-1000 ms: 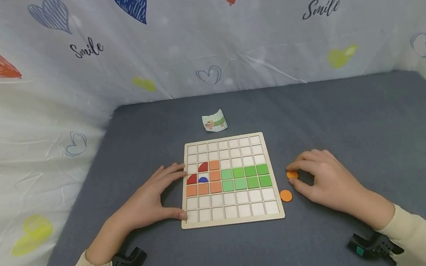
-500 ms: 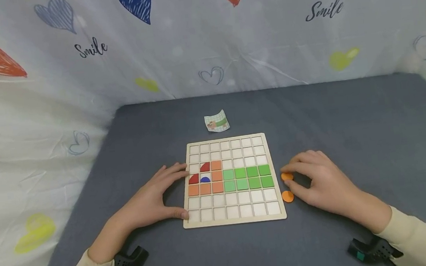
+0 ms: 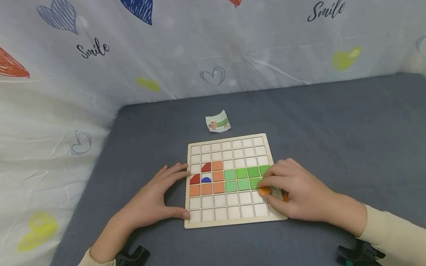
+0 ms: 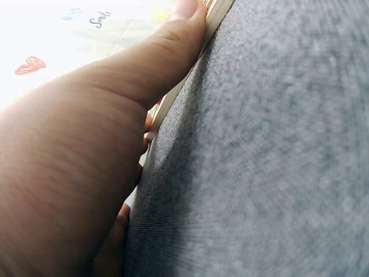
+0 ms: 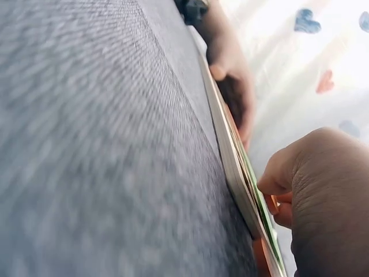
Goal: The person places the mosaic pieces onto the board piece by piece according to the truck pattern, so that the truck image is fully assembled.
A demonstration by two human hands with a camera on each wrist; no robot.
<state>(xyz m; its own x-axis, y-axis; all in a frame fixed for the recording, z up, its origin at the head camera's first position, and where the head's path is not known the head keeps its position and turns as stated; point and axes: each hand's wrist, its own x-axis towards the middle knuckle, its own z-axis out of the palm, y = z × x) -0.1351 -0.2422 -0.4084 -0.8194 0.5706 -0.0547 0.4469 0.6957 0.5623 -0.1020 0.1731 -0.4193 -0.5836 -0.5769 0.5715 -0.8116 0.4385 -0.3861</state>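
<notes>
A wooden grid board point(image 3: 236, 224) lies on the table, with red, blue, orange and green pieces in its middle rows. My left hand point(image 3: 148, 200) rests along the board's left edge, thumb near the front corner and fingertips farther up, fingers fairly straight. Between thumb and fingers, my right hand point(image 3: 301, 193) pinches an orange disc point(image 3: 264, 191) over the board's right part, just below the green squares point(image 3: 243, 185). A second orange disc point(image 3: 285, 196) lies at the board's right edge, mostly hidden behind the right hand. In the right wrist view, the pinched disc point(image 5: 274, 203) shows at the fingertips.
Behind the board lies a small paper card point(image 3: 218, 122) with a printed grid picture. A dark grey cloth point(image 3: 353, 135) covers the table. A white curtain point(image 3: 264, 28) with hearts hangs at the back and sides.
My right hand has moved left with the orange disc, from beside the board to over its right part. The left hand stays at the board's left edge. The head view has shifted slightly.
</notes>
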